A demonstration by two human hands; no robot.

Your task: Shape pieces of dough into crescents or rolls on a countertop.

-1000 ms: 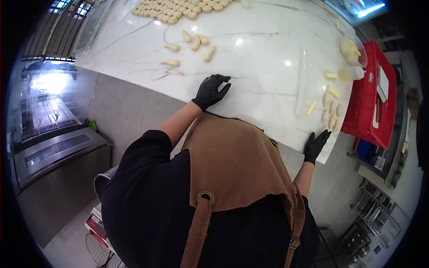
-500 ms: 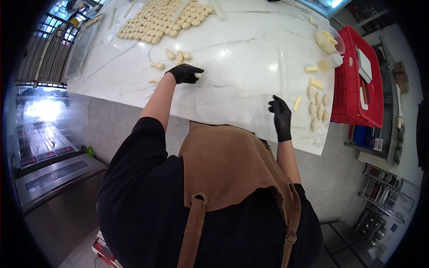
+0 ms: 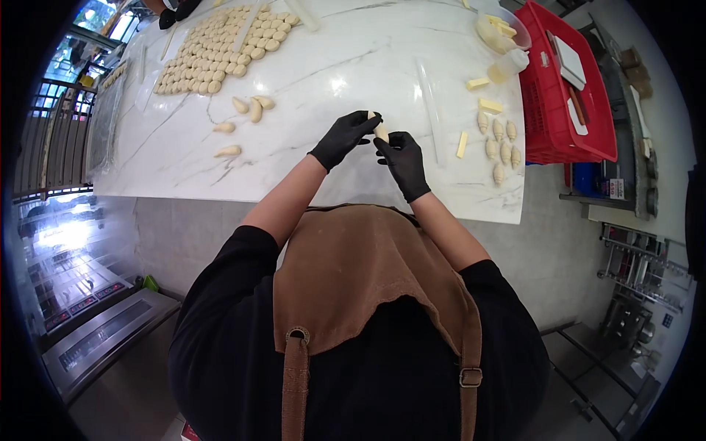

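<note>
Both my hands wear black gloves and meet above the marble table [image 3: 323, 88]. Between them is a pale, tapered dough piece [image 3: 381, 132]. The fingers of my left hand [image 3: 344, 140] are closed on its upper end, and my right hand [image 3: 404, 163] pinches the lower end. Several similar tapered dough pieces [image 3: 255, 110] lie to the left. On the right, several ridged, rolled dough pieces [image 3: 505, 152] sit in a cluster, close to a yellow butter-like stick [image 3: 462, 144] and a thicker yellow block [image 3: 490, 106].
Many round dough pieces [image 3: 213, 51] cover the far left of the table. A long translucent rod [image 3: 430, 110] lies right of my hands. Beyond are a squeeze bottle [image 3: 507, 66], a bowl [image 3: 523, 29] and a red crate [image 3: 566, 95]. Another person's gloved hand [image 3: 176, 13] shows at the far left.
My left hand has moved right with the dough piece, and my right hand has moved left to meet it. The view has shifted right; another person's hand now shows at the far left.
</note>
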